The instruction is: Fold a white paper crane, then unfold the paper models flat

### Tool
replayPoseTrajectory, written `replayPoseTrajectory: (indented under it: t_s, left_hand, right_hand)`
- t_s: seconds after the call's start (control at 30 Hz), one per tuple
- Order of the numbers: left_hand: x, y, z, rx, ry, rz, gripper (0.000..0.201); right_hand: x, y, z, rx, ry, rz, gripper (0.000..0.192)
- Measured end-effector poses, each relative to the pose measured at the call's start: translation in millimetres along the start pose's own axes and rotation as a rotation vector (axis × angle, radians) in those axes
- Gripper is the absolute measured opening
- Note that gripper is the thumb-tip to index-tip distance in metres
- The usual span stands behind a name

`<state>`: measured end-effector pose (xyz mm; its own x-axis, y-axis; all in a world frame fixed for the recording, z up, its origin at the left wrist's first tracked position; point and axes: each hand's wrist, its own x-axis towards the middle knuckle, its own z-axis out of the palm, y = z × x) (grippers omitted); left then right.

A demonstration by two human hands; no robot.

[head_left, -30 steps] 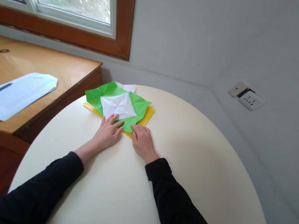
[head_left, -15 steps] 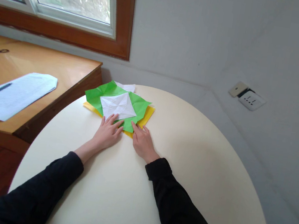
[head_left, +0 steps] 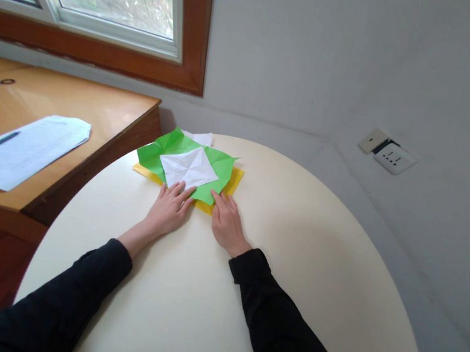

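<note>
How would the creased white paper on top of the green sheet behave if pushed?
The white paper looks thin and creased, so probably light and floppy. Lying loose on the green sheet, it would likely slide easily. The left hand touches its near edge.

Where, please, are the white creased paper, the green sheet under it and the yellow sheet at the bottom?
white creased paper (head_left: 189,167), head view, its centre where the creases cross
green sheet (head_left: 155,152), head view, its bare left part
yellow sheet (head_left: 234,179), head view, its exposed right corner
</note>
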<state>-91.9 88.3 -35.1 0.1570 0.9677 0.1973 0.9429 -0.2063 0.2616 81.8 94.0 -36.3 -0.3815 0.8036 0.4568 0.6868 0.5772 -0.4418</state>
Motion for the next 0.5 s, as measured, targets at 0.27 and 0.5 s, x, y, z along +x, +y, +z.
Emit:
replayPoseTrajectory:
  t_s: [0.27, 0.5]
  left_hand:
    - [-0.5, -0.1, 2.0, -0.007, 0.037, 0.002, 0.045]
    - [0.1, -0.7, 2.2, -0.006, 0.056, 0.007, 0.043]
  right_hand:
    - [-1.7, 1.5, 0.3, 0.045, 0.108, -0.039, 0.048]
    - [-1.5, 0.6, -0.9, 0.06, 0.112, -0.035, 0.049]
